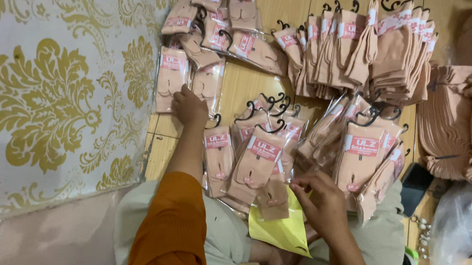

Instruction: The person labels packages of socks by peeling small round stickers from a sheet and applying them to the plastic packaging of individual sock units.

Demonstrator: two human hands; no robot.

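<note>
A white-and-gold floral mat (pixel 42 95) lies beside the wooden floor (pixel 251 77).

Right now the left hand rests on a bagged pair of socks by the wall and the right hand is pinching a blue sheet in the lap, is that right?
Not quite: the sheet under the right hand is yellow, not blue, as the head view shows. The left hand does rest on a bagged pair of socks by the wall.

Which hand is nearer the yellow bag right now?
Right. The right hand rests on the yellow bag at its upper edge; the left hand is far up-left, on the bagged socks near the patterned mat.
</note>
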